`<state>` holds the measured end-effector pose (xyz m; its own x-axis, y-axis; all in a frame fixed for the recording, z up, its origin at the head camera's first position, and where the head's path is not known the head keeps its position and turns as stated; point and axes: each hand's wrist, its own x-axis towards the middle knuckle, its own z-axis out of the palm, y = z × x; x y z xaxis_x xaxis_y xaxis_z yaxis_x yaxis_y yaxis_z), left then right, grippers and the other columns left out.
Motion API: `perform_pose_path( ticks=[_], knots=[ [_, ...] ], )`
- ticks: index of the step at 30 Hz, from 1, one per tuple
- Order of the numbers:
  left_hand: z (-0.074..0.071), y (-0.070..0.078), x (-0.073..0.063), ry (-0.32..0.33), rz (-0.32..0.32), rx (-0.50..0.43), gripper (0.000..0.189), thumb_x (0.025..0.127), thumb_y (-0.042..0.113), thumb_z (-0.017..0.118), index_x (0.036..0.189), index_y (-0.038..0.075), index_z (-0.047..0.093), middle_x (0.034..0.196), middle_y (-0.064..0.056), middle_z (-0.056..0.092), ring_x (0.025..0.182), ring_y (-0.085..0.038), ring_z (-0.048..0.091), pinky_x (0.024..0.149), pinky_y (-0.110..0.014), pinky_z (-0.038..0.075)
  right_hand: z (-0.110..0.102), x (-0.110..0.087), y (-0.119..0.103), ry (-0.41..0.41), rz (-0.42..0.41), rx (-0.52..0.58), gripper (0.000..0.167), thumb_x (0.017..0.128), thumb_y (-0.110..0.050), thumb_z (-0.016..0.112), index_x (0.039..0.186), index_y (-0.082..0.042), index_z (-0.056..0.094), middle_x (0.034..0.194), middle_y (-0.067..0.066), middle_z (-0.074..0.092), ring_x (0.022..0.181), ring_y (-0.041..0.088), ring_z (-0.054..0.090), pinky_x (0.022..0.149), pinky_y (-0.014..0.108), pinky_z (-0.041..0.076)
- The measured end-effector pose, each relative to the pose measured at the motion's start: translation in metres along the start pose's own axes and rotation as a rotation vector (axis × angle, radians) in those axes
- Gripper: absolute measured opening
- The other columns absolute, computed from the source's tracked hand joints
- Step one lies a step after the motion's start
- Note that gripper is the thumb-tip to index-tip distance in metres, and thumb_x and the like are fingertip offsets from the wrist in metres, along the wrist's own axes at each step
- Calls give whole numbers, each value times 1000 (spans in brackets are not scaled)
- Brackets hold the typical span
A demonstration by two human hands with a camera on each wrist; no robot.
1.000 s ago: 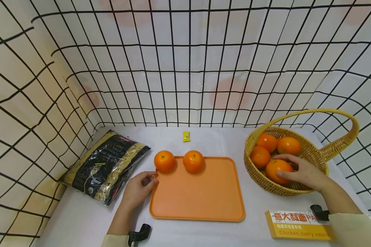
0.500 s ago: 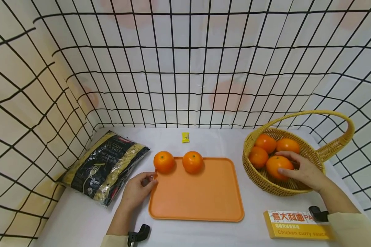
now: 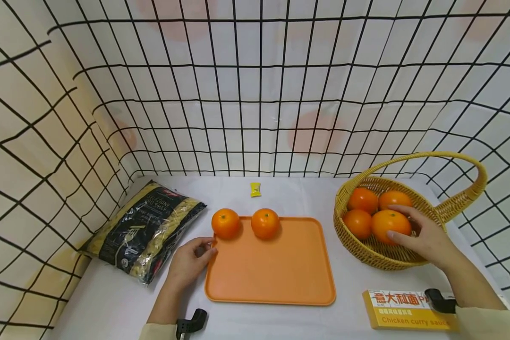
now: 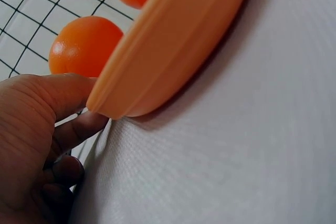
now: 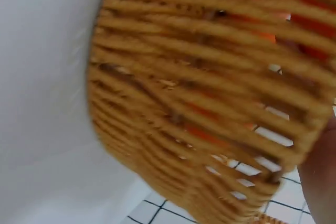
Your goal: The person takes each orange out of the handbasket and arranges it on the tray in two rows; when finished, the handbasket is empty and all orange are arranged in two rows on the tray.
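Observation:
My left hand [image 3: 190,263] pinches the left rim of an orange rectangular tray [image 3: 276,269], thumb above and a finger beneath the edge in the left wrist view. Two oranges stand along the tray's far side: one orange [image 3: 226,223] at the far left corner, another orange [image 3: 265,224] to its right. My right hand [image 3: 427,238] reaches into a wicker basket [image 3: 361,250] under its handle, thumb and fingers around a front orange [image 3: 388,225]. Several other oranges [image 3: 362,200] lie beside it. In the right wrist view the basket's woven wall [image 5: 173,77] hides most of the hand.
A bag of pasta [image 3: 144,231] lies left of the tray. Behind the tray is a small yellow packet [image 3: 255,189]. A yellow and white box [image 3: 408,311] lies in front of the basket, below my right wrist. Black wire grid [image 3: 261,101] surrounds the white tabletop.
My right hand and the orange it holds have shifted slightly right and back within the basket. Oranges beside it have moved a little. My left hand stays at the tray's rim.

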<state>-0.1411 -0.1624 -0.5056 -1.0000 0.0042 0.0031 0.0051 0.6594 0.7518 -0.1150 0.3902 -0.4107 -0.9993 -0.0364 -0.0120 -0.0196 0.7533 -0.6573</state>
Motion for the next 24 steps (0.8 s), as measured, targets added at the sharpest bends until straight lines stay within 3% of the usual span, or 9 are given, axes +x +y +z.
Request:
perform_pose_path(
  ticks=[3,6,9,12,14,19,24],
  knots=[
    [0,-1,1,2,5,-2,24,90,26,78,113,20,76,92,5,67,80,-11,52,72,-25,41,1,-5,-8,21,-16,26,70,94,-30,74,153,-18,39,148,26,39,103,-7,42,78,9,43],
    [1,-2,2,-2,8,-1,25,90,27,78,113,21,76,93,5,67,81,-11,52,72,-25,41,4,-9,-14,52,-42,49,70,93,-26,75,153,-22,40,147,19,38,103,-9,42,79,7,43],
    [1,-2,3,-9,6,1,25,90,28,78,114,21,75,93,4,67,81,-11,53,73,-26,42,8,-13,-20,86,-85,80,69,92,-19,75,153,-25,42,140,-3,41,103,-7,46,80,5,43],
    [1,-1,3,-16,6,0,26,91,28,77,115,22,75,94,4,68,82,-12,53,73,-27,42,13,-15,-25,103,-126,112,70,91,-12,75,152,-22,42,133,-16,40,102,-8,49,81,5,44],
    [0,-1,3,-18,12,0,26,91,28,77,116,22,75,95,4,68,82,-11,53,73,-27,42,17,-16,-31,103,-130,120,71,90,-12,76,152,-20,42,133,-12,42,102,-10,49,81,4,44],
    [0,-1,3,-18,10,1,25,91,28,77,116,21,75,94,4,68,81,-11,53,73,-27,42,26,-18,-46,89,-92,119,73,90,-16,78,153,-16,40,142,15,42,102,-12,47,81,3,44],
    [0,-2,2,-11,14,0,25,91,27,77,115,21,75,94,5,68,81,-11,53,72,-26,42,39,-19,-63,106,-47,143,75,90,-22,80,153,-17,39,147,17,41,104,-9,47,81,4,44]
  ],
)
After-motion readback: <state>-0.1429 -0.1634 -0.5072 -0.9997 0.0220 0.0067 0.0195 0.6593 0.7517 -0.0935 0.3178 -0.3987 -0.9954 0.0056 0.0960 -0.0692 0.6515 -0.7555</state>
